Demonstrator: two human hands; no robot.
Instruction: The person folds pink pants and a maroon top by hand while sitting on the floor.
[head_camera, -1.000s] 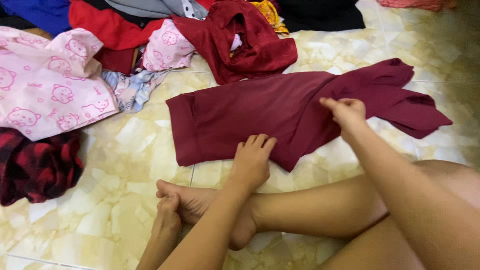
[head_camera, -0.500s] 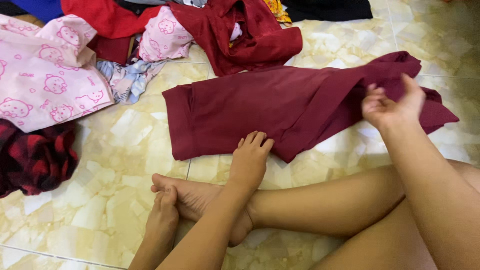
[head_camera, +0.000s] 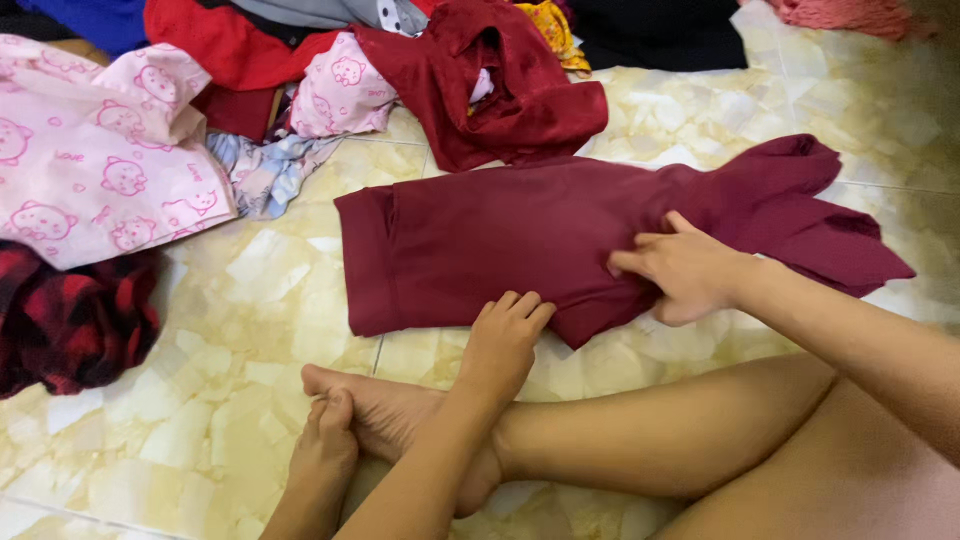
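A maroon garment (head_camera: 470, 240) lies spread flat on the tiled floor (head_camera: 240, 330), its narrower end pointing right. My left hand (head_camera: 503, 343) rests with fingers flat on the garment's near edge. Further right, my right hand (head_camera: 682, 272) lies on the cloth, and its fingers pinch a fold near the middle. My crossed legs and bare feet (head_camera: 385, 415) sit just below the garment.
A heap of clothes lines the far side: a pink printed cloth (head_camera: 100, 160) at left, a crumpled dark red garment (head_camera: 500, 90) at centre, and a red piece (head_camera: 220, 40) behind. A red and black plaid cloth (head_camera: 65, 320) lies at the left edge.
My right hand went out to the right above the garment's narrow end, then came back left and down onto the cloth. The left hand stayed on the near edge.
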